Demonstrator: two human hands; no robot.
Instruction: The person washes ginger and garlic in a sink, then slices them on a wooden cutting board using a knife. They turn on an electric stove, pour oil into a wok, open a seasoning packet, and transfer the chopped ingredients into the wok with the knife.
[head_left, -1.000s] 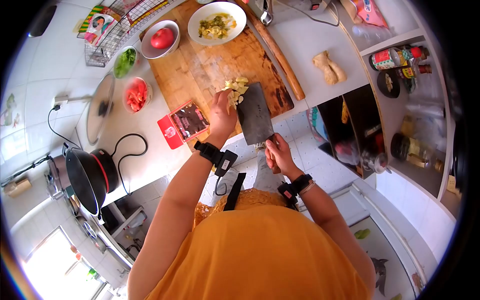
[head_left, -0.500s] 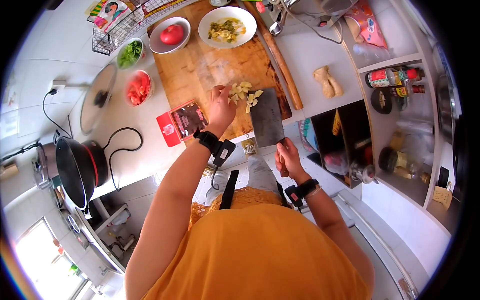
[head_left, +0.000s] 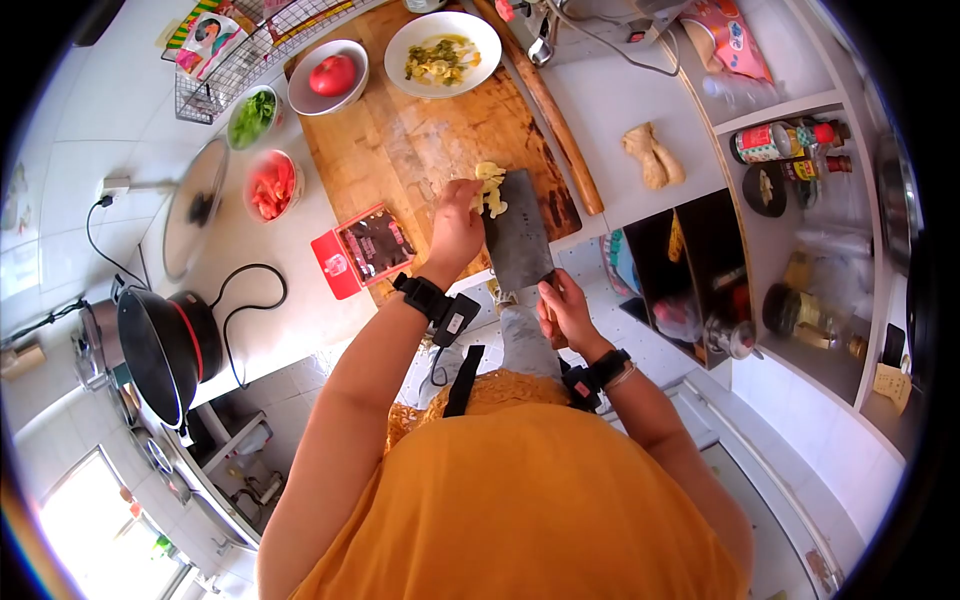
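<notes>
A broad dark cleaver (head_left: 520, 230) lies flat over the near right edge of the wooden cutting board (head_left: 400, 120). My right hand (head_left: 568, 312) is closed round its handle, below the blade. Pale yellow chopped pieces (head_left: 490, 190) are gathered at the blade's upper left corner. My left hand (head_left: 457, 225) rests at their left side, fingers curled against the pieces and the blade edge; whether it grips any is hidden. Left of that hand lies a red and dark packet (head_left: 375, 245) at the board's edge.
Around the board are a bowl with a tomato (head_left: 332, 76), a plate of chopped food (head_left: 443, 56), a wooden rod (head_left: 545, 105), a bowl of greens (head_left: 252, 119) and a bowl of red pieces (head_left: 271, 187). A black pan (head_left: 155, 355) stands left; ginger (head_left: 653, 157) lies right.
The pieces, spread apart half a second ago, now sit in a tighter cluster by the blade. My left hand has moved right against them, and the cleaver has shifted slightly left in view.
</notes>
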